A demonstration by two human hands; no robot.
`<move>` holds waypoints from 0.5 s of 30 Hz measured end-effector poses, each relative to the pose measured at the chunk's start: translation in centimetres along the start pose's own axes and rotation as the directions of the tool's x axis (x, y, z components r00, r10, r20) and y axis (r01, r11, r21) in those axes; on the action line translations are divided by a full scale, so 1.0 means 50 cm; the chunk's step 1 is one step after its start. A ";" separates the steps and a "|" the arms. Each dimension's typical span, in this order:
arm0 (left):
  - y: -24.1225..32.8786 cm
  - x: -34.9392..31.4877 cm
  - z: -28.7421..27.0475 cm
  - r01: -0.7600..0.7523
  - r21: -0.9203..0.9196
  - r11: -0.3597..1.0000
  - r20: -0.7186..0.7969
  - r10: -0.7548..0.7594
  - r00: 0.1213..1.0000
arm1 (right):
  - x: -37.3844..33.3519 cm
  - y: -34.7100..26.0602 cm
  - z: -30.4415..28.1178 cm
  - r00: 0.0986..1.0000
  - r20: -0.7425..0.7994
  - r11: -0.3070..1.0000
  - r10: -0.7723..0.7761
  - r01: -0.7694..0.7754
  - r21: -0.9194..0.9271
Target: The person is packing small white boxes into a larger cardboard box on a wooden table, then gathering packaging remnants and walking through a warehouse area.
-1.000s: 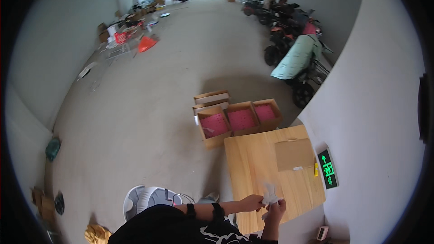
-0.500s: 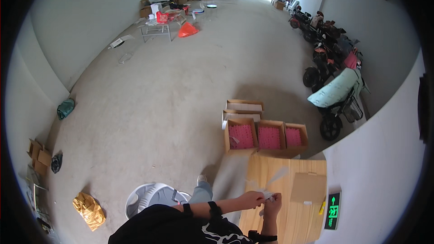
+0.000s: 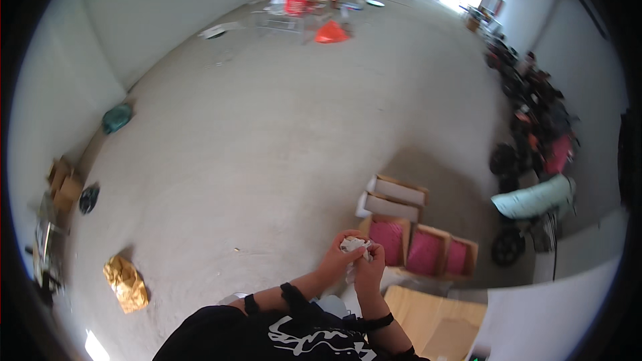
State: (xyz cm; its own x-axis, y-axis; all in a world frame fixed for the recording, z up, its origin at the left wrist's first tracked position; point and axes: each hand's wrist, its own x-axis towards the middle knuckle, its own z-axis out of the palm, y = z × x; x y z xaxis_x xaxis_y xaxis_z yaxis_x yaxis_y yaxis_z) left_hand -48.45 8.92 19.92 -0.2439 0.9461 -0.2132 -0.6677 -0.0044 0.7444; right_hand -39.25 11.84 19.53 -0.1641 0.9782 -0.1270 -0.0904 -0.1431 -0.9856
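A crumpled white wad (image 3: 353,245), thin like paper or film, is bunched between my two hands in front of me. My left hand (image 3: 334,253) curls round its left side, fingers over the top. From the right, my right hand (image 3: 370,267) closes on it, thumb and fingers pressed in. A small tail of the white material hangs below the hands. Just beyond them stand open cardboard boxes (image 3: 424,252) filled with pink pieces, too blurred to make out. The wooden table (image 3: 428,307) lies to the right of my right forearm.
Two narrow open boxes (image 3: 394,200) stand behind the pink-filled ones. Parked scooters (image 3: 528,134) line the right wall, the nearest under a pale green cover (image 3: 535,198). A gold bag (image 3: 126,284) lies on the floor at left; a red bag (image 3: 332,32) is farther off.
My hands have moved left and up, off the table, and the loose white strips are now bunched into a wad. My view has turned, shifting the boxes and table right and down.
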 end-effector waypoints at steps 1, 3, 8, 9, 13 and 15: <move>0.021 0.018 -0.010 -0.029 -0.002 1.000 -0.046 0.029 0.999 | 0.023 -0.003 0.042 0.999 0.052 1.000 0.014 -0.014 0.001; 0.067 0.050 -0.031 -0.034 -0.381 0.924 -0.249 -0.067 0.966 | 0.062 -0.015 0.123 0.849 0.270 0.741 -0.455 0.529 -0.415; 0.198 0.169 -0.146 -0.295 -0.411 0.863 -0.583 0.000 0.812 | 0.205 -0.025 0.232 0.438 0.801 0.629 -0.407 0.771 -0.102; 0.234 0.202 -0.165 -0.341 -0.413 0.844 -0.612 0.020 0.791 | 0.237 -0.006 0.242 0.408 0.813 0.635 -0.415 0.770 -0.062; 0.293 0.363 -0.222 -0.464 -0.313 0.829 -0.651 0.168 0.740 | 0.373 -0.004 0.339 0.722 0.676 0.949 0.150 -0.296 0.106; 0.294 0.460 -0.210 -0.464 -0.147 0.874 -0.747 0.210 0.631 | 0.462 -0.002 0.392 0.489 0.804 0.496 0.337 -0.818 0.290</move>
State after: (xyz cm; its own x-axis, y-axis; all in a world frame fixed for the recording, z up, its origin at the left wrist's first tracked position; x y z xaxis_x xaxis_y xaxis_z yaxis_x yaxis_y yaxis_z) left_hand -71.27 27.24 19.33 -0.8194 0.3541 -0.4508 -0.5732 -0.4905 0.6564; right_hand -62.26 31.51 18.88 -0.9009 0.3094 -0.3043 -0.1952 -0.9151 -0.3528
